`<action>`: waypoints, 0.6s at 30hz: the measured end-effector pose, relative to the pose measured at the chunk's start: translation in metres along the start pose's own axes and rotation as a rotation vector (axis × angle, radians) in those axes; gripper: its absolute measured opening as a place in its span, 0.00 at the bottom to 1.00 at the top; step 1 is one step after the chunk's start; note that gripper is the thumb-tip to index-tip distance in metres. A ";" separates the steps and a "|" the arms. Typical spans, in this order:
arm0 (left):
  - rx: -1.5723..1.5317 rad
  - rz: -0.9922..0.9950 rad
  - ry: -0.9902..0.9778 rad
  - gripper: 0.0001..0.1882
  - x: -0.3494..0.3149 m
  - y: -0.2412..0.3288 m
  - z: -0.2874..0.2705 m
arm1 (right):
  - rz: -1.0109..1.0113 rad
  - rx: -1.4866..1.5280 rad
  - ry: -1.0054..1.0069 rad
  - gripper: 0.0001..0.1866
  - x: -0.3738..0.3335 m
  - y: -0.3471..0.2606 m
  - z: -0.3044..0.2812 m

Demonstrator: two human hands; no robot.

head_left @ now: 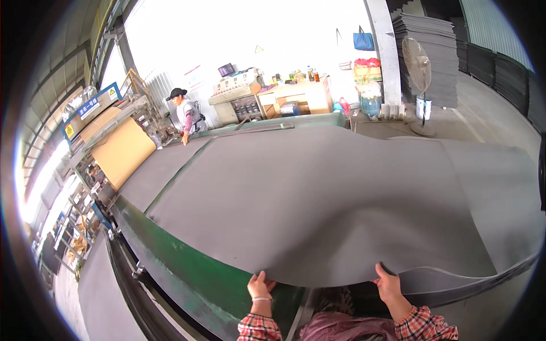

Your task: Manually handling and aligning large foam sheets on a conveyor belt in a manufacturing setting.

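A large grey foam-like sheet point(273, 187) spreads over a green conveyor belt point(170, 250), its near edge lifted and bulging in the middle. With thumb on top, my left hand point(260, 288) pinches that near edge just left of centre. Farther right along the same edge, my right hand point(389, 284) grips the sheet too, thumb above and fingers hidden beneath. Between my hands the edge sags toward me. On the right, the sheet overlies another grey sheet point(495, 193). A further grey sheet section point(165, 165) lies to the left, with a green strip of belt between.
At the far left a co-worker point(192, 113) in a cap stands beside a machine with a tan roll point(122, 150). Behind the belt are a control console point(238, 91) and a wooden desk point(301, 94). A standing fan point(418, 65) and stacked grey sheets point(432, 51) occupy the back right.
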State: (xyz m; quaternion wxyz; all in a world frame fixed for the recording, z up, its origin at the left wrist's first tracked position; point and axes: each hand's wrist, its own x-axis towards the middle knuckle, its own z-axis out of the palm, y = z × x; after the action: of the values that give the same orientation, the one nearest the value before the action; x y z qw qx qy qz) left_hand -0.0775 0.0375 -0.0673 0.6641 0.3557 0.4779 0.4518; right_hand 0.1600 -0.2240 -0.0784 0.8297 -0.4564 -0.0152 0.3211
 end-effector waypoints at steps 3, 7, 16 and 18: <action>0.004 -0.031 0.076 0.08 -0.006 0.008 -0.031 | 0.055 0.001 0.185 0.19 -0.036 -0.031 0.000; -0.061 0.070 0.088 0.07 0.042 0.016 -0.061 | -0.059 0.240 0.281 0.21 -0.051 -0.043 -0.052; 0.787 0.786 0.949 0.18 0.162 0.071 -0.096 | 0.159 0.132 0.169 0.19 -0.034 -0.007 -0.004; 0.909 1.056 0.436 0.22 0.100 0.058 -0.035 | -0.038 -0.239 -0.033 0.22 -0.018 0.030 -0.006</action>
State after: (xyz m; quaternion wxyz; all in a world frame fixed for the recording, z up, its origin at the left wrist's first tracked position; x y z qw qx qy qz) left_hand -0.1127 0.1525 -0.0561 0.0340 0.6812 0.5046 0.5292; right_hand 0.1319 -0.2274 -0.1002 0.7750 -0.5463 -0.0754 0.3088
